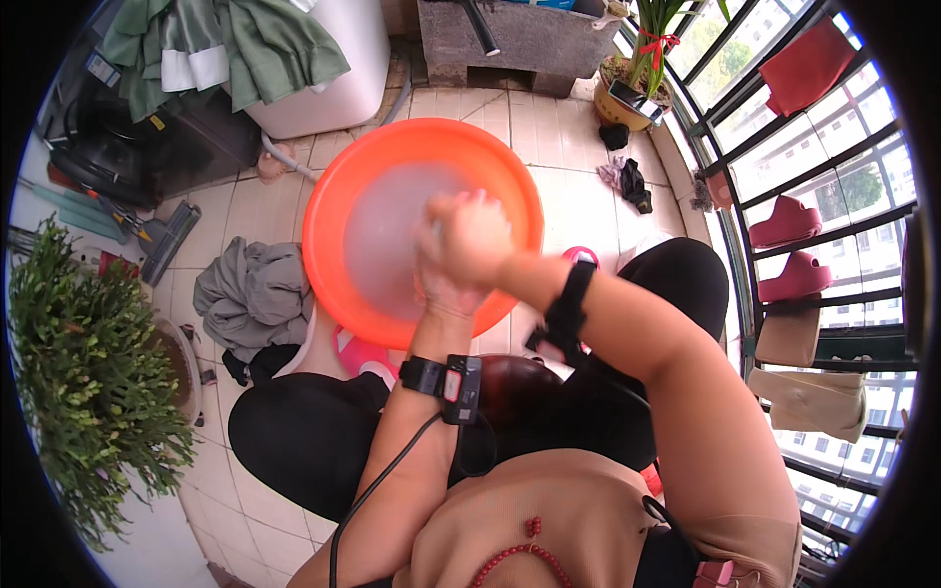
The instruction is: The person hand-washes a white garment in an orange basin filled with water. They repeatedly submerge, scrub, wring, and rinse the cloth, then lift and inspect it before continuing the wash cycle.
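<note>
An orange plastic basin (323, 242) stands on the tiled floor before me, holding cloudy, whitish water (382, 235). Over its right half my two hands are pressed together. My right hand (474, 239), blurred, lies on top with its fingers curled. Beneath it is my left hand (448, 290), mostly covered. Something pale may be between them, but blur and overlap hide it, so I cannot tell what they hold. Straps with small devices are around both forearms.
Left of the basin lies a heap of grey cloth (253, 294) with black cloth (261, 364). Small dark garments (634, 185) lie on the tiles at right, near a potted plant (625, 103). A leafy plant (88, 382) stands far left; a stone block (507, 37) is beyond the basin.
</note>
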The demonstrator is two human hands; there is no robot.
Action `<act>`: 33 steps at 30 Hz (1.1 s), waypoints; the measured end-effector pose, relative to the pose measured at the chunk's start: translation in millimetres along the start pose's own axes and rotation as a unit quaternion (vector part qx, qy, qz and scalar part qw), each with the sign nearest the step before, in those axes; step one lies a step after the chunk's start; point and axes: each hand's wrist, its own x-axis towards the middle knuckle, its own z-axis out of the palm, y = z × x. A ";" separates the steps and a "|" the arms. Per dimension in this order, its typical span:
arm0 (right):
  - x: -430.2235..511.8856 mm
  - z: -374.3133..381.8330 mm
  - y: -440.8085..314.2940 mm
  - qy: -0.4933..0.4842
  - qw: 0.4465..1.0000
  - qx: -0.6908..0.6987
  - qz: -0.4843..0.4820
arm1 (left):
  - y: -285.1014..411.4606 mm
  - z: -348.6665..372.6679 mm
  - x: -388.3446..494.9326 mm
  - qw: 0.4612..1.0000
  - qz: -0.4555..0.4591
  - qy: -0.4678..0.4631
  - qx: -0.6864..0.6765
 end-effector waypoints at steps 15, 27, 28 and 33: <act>-23.4 2.1 3.2 0.040 0.984 -0.162 -0.063 | -9.5 -1.7 1.1 0.941 0.096 0.034 0.324; -11.4 12.1 28.8 0.085 0.971 -0.128 -0.184 | -7.4 -0.9 -0.1 0.988 0.019 -0.013 0.150; 14.8 -31.6 18.0 -0.211 0.976 0.036 -0.034 | -7.6 -1.0 1.2 1.000 -0.013 -0.005 0.026; -16.2 -1.8 11.1 -0.089 0.992 -0.090 -0.011 | -9.9 9.8 2.7 0.997 0.010 0.051 0.061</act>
